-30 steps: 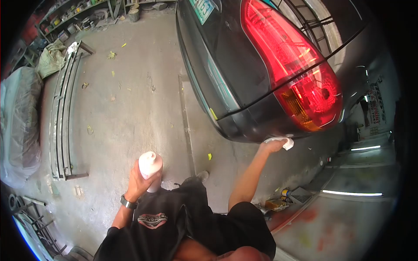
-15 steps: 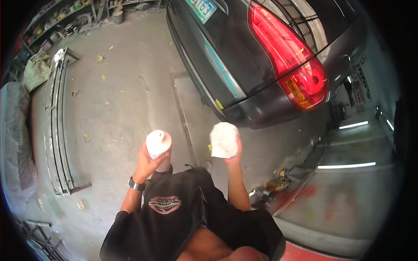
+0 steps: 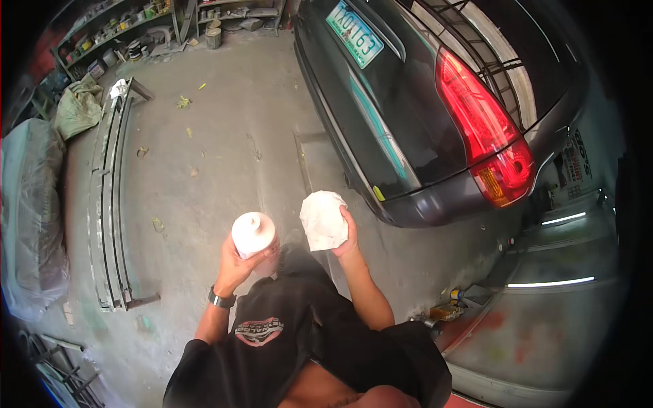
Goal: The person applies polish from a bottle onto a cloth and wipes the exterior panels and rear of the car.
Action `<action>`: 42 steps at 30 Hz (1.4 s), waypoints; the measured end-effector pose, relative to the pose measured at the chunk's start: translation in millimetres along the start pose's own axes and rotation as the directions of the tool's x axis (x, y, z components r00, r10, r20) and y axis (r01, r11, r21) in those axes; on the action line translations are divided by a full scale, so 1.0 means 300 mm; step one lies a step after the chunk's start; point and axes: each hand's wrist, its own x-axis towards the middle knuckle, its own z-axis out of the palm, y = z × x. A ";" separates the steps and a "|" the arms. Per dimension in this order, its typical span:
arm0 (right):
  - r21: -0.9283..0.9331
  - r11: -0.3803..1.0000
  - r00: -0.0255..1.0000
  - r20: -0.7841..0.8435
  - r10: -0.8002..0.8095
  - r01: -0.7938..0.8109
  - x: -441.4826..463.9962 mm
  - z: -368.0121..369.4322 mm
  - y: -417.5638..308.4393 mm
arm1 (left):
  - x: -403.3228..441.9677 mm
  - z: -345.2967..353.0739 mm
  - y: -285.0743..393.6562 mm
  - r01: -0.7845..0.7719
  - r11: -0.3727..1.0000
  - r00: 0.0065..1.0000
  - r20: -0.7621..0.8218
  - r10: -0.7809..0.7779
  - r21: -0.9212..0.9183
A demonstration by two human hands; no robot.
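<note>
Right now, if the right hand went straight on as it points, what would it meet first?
Beyond the white cloth in it, the right hand seems to have a free way above the floor, perhaps skirting the car; depth is unclear from this view.

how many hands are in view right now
2: the left hand is around the bottle, and the right hand holds the white cloth. Some fingers are hidden, but no other hand shows.
</note>
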 end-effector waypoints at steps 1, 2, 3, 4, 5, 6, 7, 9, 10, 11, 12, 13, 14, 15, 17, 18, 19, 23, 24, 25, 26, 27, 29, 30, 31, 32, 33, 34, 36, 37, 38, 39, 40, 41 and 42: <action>0.004 1.000 1.000 -0.008 0.018 -0.017 0.037 -0.028 0.024 | 0.010 -0.017 -0.007 -0.004 1.000 1.000 -0.007 0.004 0.013; 0.010 0.999 0.999 -0.018 0.036 -0.036 0.071 -0.051 0.042 | 0.017 -0.020 -0.002 -0.018 1.000 0.999 -0.033 0.018 0.008; 0.003 0.998 0.997 -0.031 0.064 -0.064 0.114 -0.070 0.063 | 0.031 -0.034 0.015 -0.012 1.000 0.998 -0.055 0.013 0.029; -0.001 0.996 0.995 -0.049 0.090 -0.090 0.159 -0.090 0.092 | 0.046 -0.053 0.035 -0.001 0.999 0.997 -0.075 0.005 0.049; -0.001 0.993 0.991 -0.068 0.115 -0.116 0.198 -0.087 0.116 | 0.063 -0.074 0.045 0.013 0.997 0.996 -0.093 -0.006 0.072; 0.039 0.986 0.983 -0.075 0.167 -0.164 0.243 -0.085 0.136 | 0.086 -0.109 0.014 0.016 0.994 0.992 -0.127 -0.002 0.108; 0.052 0.980 0.978 -0.071 0.195 -0.191 0.293 -0.079 0.156 | 0.110 -0.136 0.009 0.014 0.992 0.987 -0.161 0.007 0.126; 0.071 0.968 0.969 -0.046 0.242 -0.239 0.422 -0.024 0.176 | 0.199 -0.180 0.062 -0.007 0.986 0.973 -0.226 0.046 0.168; 0.083 0.966 0.969 -0.013 0.247 -0.246 0.496 0.008 0.180 | 0.250 -0.215 0.041 -0.026 0.987 0.961 -0.268 0.068 0.156; 0.084 0.965 0.969 0.011 0.248 -0.248 0.570 0.045 0.173 | 0.320 -0.235 0.074 -0.018 0.978 0.961 -0.266 0.073 0.206; 0.093 0.963 0.967 0.031 0.252 -0.254 0.637 0.087 0.167 | 0.374 -0.255 0.121 0.001 0.966 0.962 -0.264 0.070 0.259; 0.102 0.960 0.965 0.049 0.256 -0.260 0.709 0.127 0.163 | 0.430 -0.275 0.169 0.021 0.950 0.963 -0.262 0.064 0.310; 0.097 0.962 0.966 0.072 0.249 -0.255 0.770 0.178 0.155 | 0.496 -0.270 0.238 0.027 0.901 0.961 -0.260 0.096 0.432; 0.087 0.964 0.965 0.092 0.244 -0.252 0.822 0.236 0.141 | 0.560 -0.290 0.286 0.037 0.831 0.981 -0.178 0.075 0.555; 0.055 0.965 0.957 0.148 0.247 -0.258 0.927 0.340 0.114 | 0.696 -0.325 0.353 0.015 0.652 0.999 -0.031 0.012 0.758; 0.043 0.962 0.950 0.179 0.257 -0.268 0.968 0.385 0.114 | 0.755 -0.325 0.375 -0.046 0.613 0.999 0.022 0.047 0.788; 0.034 0.960 0.942 0.207 0.264 -0.277 1.004 0.418 0.114 | 0.800 -0.332 0.398 -0.023 0.583 1.000 0.031 -0.004 0.812; 0.092 0.993 0.988 0.143 0.065 -0.079 1.069 0.524 -0.016 | 0.985 -0.362 0.478 -0.081 0.546 0.993 0.113 -0.026 0.834; 0.070 0.997 0.993 0.111 -0.047 0.039 1.069 0.554 -0.087 | 1.025 -0.375 0.488 -0.093 0.565 0.993 0.119 -0.009 0.820; 0.045 0.987 0.984 0.079 -0.160 0.157 1.072 0.580 -0.178 | 1.066 -0.390 0.496 -0.106 0.584 0.992 0.125 0.007 0.805; 0.060 0.947 0.949 -0.027 -0.314 0.315 1.079 0.585 -0.271 | 1.100 -0.402 0.495 -0.105 0.602 0.994 0.108 0.032 0.791; -0.018 0.844 0.842 -0.055 -0.536 0.536 1.051 0.619 -0.386 | 1.136 -0.422 0.487 -0.093 0.639 0.994 0.108 0.015 0.763; -0.478 0.243 0.285 0.016 -0.958 0.844 0.972 0.643 -0.600 | 1.222 -0.479 0.457 -0.066 0.711 0.993 0.114 -0.021 0.700; -0.622 -0.086 -0.005 0.131 -0.991 0.779 0.927 0.664 -0.693 | 1.259 -0.508 0.441 -0.043 0.733 0.995 0.099 -0.034 0.679; -0.759 -0.334 -0.203 0.265 -0.943 0.559 0.879 0.671 -0.778 | 1.299 -0.540 0.428 -0.030 0.769 0.995 0.096 -0.041 0.639; -0.830 -0.442 -0.305 0.348 -0.887 0.339 0.837 0.707 -0.844 | 1.342 -0.576 0.415 -0.017 0.802 0.994 0.094 -0.049 0.597; -0.864 -0.503 -0.294 0.485 -0.824 -0.014 0.829 0.682 -0.922 | 1.389 -0.614 0.405 -0.002 0.833 0.994 0.094 -0.060 0.553; -0.781 -0.507 -0.275 0.610 -0.743 -0.364 0.822 0.657 -1.000 | 1.436 -0.653 0.404 0.063 0.846 0.987 0.094 -0.132 0.529; -0.422 -0.331 -0.134 0.763 -0.632 -0.844 0.945 0.690 -1.063 | 1.588 -0.775 0.384 -0.039 0.844 0.985 0.162 -0.057 0.534; -0.430 -0.296 -0.167 0.762 -0.625 -0.853 1.005 0.692 -1.075 | 1.647 -0.816 0.379 -0.083 0.824 0.983 0.183 -0.025 0.560; -0.502 -0.234 -0.207 0.674 -0.709 -0.832 1.082 0.740 -1.069 | 1.701 -0.854 0.383 -0.062 0.831 0.983 0.178 -0.045 0.553; -0.534 -0.231 -0.190 0.618 -0.763 -0.813 1.183 0.825 -1.068 | 1.758 -0.881 0.410 -0.069 0.832 0.976 0.208 -0.057 0.551; -0.517 -0.263 -0.134 0.609 -0.781 -0.814 1.302 0.859 -1.083 | 1.825 -0.898 0.446 -0.082 0.833 0.968 0.241 -0.063 0.546; -0.576 -0.329 -0.080 0.571 -0.817 -0.749 1.424 0.943 -1.095 | 1.900 -0.898 0.467 -0.100 0.839 0.960 0.274 -0.061 0.536; -0.565 -0.466 -0.008 0.642 -0.767 -0.681 1.553 0.975 -1.134 | 1.971 -0.913 0.468 -0.152 0.814 0.949 0.313 -0.039 0.561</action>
